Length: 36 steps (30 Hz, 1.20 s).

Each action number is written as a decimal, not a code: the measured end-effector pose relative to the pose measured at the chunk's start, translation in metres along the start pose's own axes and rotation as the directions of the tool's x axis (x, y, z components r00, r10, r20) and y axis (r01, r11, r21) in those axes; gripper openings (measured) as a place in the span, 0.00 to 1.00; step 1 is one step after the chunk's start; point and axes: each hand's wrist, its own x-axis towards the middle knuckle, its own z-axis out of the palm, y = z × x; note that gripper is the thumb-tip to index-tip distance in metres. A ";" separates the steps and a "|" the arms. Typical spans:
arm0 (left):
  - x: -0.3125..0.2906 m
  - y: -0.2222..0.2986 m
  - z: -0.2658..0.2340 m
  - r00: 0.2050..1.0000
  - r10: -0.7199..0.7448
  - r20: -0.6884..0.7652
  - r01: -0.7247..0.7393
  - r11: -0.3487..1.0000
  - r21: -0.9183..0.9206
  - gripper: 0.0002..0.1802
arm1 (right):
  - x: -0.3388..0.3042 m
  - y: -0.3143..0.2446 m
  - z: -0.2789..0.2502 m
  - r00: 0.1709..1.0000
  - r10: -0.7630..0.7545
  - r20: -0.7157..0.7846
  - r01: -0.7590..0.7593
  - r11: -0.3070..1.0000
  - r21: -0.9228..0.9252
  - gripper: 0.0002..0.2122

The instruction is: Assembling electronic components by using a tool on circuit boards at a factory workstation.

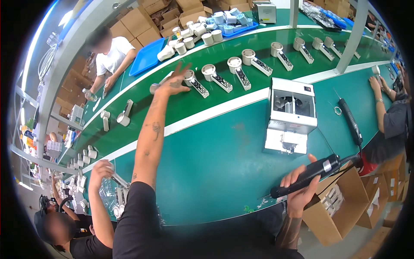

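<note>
My left hand (pixel 174 83) reaches out over the green conveyor belt with its fingers spread. Just right of it lies a white housing with a round cup-like head and a long handle (pixel 199 89), its inner parts exposed. Another pale part (pixel 155 88) is half hidden behind my hand and wrist; whether I touch it, I cannot tell. In my right hand (pixel 298 194) is a black electric screwdriver (pixel 306 176), held at the table's near edge, its tip end pointing left and its cord running off to the right.
A white screw feeder machine (pixel 291 114) stands on the green table (pixel 207 155). Right of it lies a second black screwdriver (pixel 350 121). Several housings line the belt (pixel 142 97). Co-workers sit at left, far left and right. Open cardboard boxes (pixel 338 207) stand at lower right.
</note>
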 end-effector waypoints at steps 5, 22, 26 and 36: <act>-0.015 -0.049 -0.006 0.990 0.142 0.012 -0.138 0.978 -0.158 0.42 | -0.009 -0.007 0.008 0.949 -0.001 0.315 -0.022 0.997 0.069 0.37; -0.185 0.294 -0.057 0.919 0.291 0.266 -0.229 0.943 -0.241 0.28 | 0.125 -0.041 0.095 0.790 -0.340 0.510 0.561 0.734 -0.381 0.34; -0.187 0.300 -0.047 0.912 0.317 0.260 -0.250 0.933 -0.259 0.27 | 0.111 -0.043 0.091 0.770 -0.444 0.457 0.624 0.671 -0.400 0.38; -0.183 0.309 -0.044 0.924 0.287 0.253 -0.237 0.948 -0.210 0.26 | 0.082 -0.052 0.063 0.928 -0.235 0.289 0.353 0.800 -0.485 0.40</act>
